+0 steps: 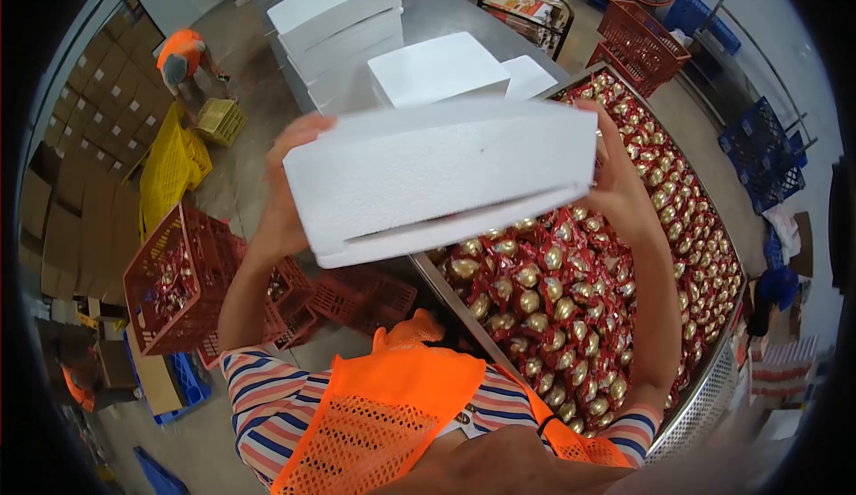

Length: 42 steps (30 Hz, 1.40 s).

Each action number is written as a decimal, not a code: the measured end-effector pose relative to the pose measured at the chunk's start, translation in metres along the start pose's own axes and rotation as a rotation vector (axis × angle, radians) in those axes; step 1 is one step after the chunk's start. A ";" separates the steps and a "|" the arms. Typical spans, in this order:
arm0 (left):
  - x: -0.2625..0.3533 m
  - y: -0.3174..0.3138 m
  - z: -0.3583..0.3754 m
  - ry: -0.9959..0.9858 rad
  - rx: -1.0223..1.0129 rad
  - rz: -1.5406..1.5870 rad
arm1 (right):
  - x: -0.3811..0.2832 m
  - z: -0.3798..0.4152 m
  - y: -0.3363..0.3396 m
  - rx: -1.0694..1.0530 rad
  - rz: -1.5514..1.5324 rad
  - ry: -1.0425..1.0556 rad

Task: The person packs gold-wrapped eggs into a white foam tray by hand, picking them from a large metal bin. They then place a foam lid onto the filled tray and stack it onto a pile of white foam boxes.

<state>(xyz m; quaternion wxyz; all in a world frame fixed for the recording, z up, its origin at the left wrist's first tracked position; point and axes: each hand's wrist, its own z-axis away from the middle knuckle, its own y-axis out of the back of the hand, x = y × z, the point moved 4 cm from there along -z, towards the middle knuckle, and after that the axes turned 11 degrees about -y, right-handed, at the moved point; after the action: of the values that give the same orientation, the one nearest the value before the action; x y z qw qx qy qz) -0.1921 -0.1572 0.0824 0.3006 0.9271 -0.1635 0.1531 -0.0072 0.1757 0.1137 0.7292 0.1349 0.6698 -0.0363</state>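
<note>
A white foam box (446, 174) is held up in front of me, tilted, with a dark gap along its lower edge where two parts meet. My left hand (290, 192) grips its left end, the fingers partly hidden behind it. Around the right end my right hand (615, 174) is closed. Below and to the right lies a metal-rimmed bin full of gold, egg-like pieces in red wrappers (553, 290). Beyond the held box, more white foam boxes (343, 31) are stacked on a metal table (446, 4), beside a separate foam box (437, 67).
Red crates (160, 272) stand at my left, some holding wrapped pieces. A person in an orange vest (181, 53) bends near a yellow crate (221, 122). Cardboard cartons (98, 94) line the left wall. Red crates (637, 45) and blue crates (762, 152) are at right.
</note>
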 end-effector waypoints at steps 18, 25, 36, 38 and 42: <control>-0.279 -0.073 -0.024 -0.093 0.011 -0.583 | 0.137 -0.318 0.013 0.478 -0.166 -0.063; -0.270 -0.084 -0.029 -0.081 -0.008 -0.541 | 0.096 -0.273 0.037 0.740 0.905 -0.167; -0.235 -0.068 -0.056 -0.020 0.001 -0.549 | 0.142 0.059 0.089 0.469 0.622 -0.405; -0.205 -0.073 -0.065 -0.010 0.077 -0.498 | 0.148 0.129 0.082 0.627 0.441 -0.438; -0.113 -0.132 -0.070 -0.085 -0.048 -0.293 | 0.161 0.253 0.028 0.916 0.002 -0.480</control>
<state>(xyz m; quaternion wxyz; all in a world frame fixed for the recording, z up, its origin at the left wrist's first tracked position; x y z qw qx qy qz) -0.2546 0.0104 0.0263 0.3347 0.9392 -0.0424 0.0642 0.2599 0.1616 -0.0245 0.7285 0.4288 0.3991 -0.3552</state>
